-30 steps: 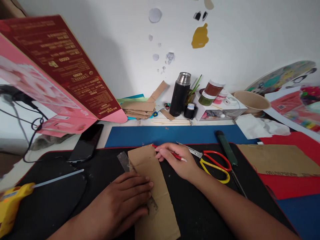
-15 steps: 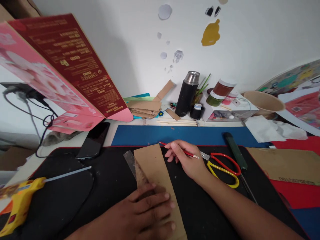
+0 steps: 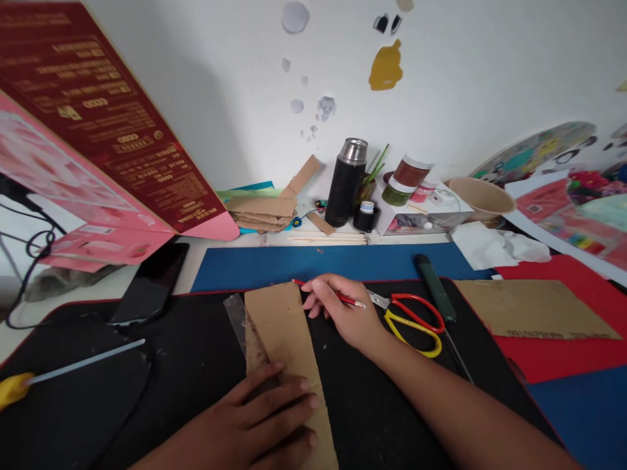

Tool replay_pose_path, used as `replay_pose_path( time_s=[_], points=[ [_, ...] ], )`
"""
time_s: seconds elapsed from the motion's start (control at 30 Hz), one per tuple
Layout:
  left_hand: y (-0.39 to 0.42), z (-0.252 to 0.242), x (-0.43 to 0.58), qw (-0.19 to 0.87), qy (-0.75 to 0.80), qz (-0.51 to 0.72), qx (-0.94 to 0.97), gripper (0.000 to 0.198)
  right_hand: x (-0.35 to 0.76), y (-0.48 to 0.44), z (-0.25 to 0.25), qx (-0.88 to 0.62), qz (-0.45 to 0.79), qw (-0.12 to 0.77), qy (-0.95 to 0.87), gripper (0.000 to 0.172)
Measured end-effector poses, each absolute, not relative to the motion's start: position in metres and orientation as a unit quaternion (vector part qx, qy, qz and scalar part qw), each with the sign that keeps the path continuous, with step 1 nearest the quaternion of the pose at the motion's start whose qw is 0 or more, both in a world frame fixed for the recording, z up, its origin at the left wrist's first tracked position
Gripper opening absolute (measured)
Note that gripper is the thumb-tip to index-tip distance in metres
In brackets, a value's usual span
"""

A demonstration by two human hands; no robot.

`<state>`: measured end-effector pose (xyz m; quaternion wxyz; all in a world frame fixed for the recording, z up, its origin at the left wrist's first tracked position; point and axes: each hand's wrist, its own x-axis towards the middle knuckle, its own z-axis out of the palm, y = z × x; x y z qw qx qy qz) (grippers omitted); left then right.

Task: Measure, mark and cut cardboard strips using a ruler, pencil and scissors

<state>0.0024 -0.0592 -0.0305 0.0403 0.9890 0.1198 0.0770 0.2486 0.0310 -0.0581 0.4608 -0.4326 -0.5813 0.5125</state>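
A long strip of brown cardboard (image 3: pixel 277 320) lies on the black mat, its far end near the mat's back edge. My left hand (image 3: pixel 267 418) rests flat across it, fingers spread, and covers part of a clear ruler (image 3: pixel 236 320) that lies slantwise over the strip's left edge. At the strip's far right corner, my right hand (image 3: pixel 345 310) holds a red pencil (image 3: pixel 351 301) between thumb and fingers, its tip end pointing left. Red and yellow handled scissors (image 3: pixel 416 320) lie just right of that hand.
A green-handled tool (image 3: pixel 435 287) lies right of the scissors. At the left are a yellow glue gun (image 3: pixel 14 390) and a black phone (image 3: pixel 151 281). Behind stand a black flask (image 3: pixel 347 183) and a pink and red box (image 3: pixel 108 124). More cardboard (image 3: pixel 533 307) lies at right.
The whole view has shifted to the right, so things appear further left. Both hands look the same against the cardboard, and the pencil is still in my right hand.
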Motion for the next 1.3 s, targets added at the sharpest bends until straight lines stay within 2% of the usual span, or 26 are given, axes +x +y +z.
replay_pose_path(
  time_s=[0.37,0.6,0.7,0.9,1.3],
  points=[
    [-0.051,-0.029,0.004,0.090,0.111,0.111,0.983,0.040,0.247,0.030,-0.056,-0.425,0.507,0.467,-0.587,0.042],
    [-0.051,-0.019,0.005,0.164,0.137,0.154,0.965,0.043,0.246,0.030,-0.057,-0.415,0.509,0.474,-0.587,0.043],
    [-0.052,-0.021,-0.002,0.134,0.144,0.157,0.968,0.049,0.246,0.031,-0.057,-0.415,0.509,0.475,-0.585,0.044],
    [-0.045,-0.031,-0.013,0.042,0.175,0.184,0.966,0.041,0.244,0.027,-0.053,-0.437,0.504,0.475,-0.574,0.049],
    [-0.048,-0.047,-0.021,0.098,0.241,0.229,0.938,0.035,0.241,0.021,-0.050,-0.465,0.470,0.473,-0.582,0.048]
  ],
)
